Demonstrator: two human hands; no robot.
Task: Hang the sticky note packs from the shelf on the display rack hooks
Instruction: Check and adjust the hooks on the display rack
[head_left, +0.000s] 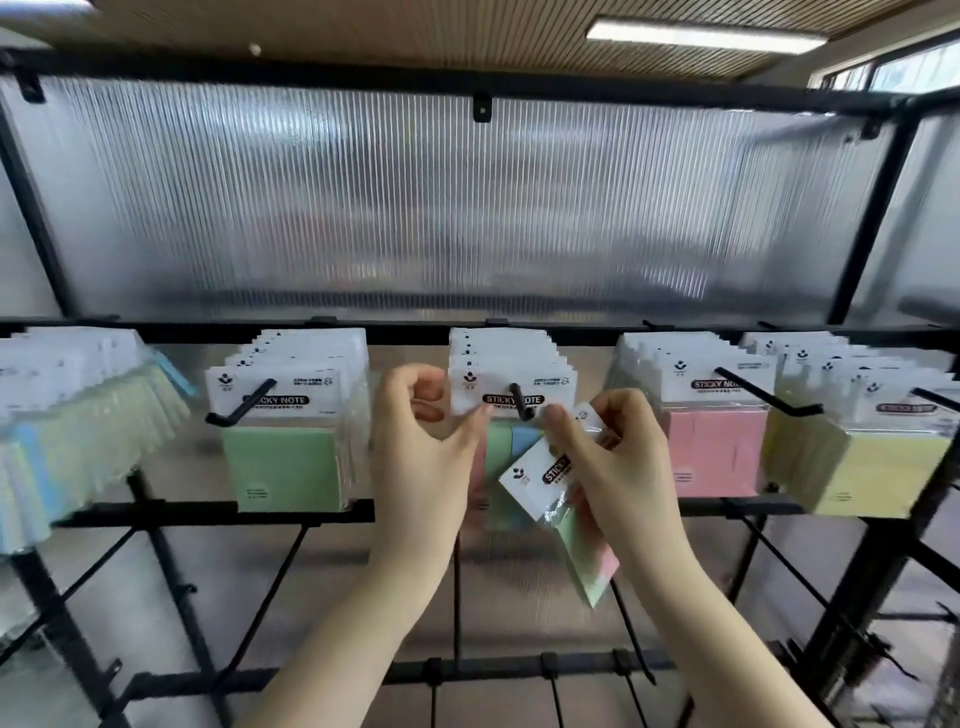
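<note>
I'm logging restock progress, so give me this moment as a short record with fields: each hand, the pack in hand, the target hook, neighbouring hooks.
right hand: right hand grips a loose sticky note pack, tilted, below the hook tip
left hand: left hand pinches the front hanging pack
target hook: centre hook, already holding multicolour packs
pack status: not yet on the hook
neighbours: green packs on the left, pink packs and yellow packs on the right

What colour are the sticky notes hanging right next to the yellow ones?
Pink, seen in the head view.
</note>
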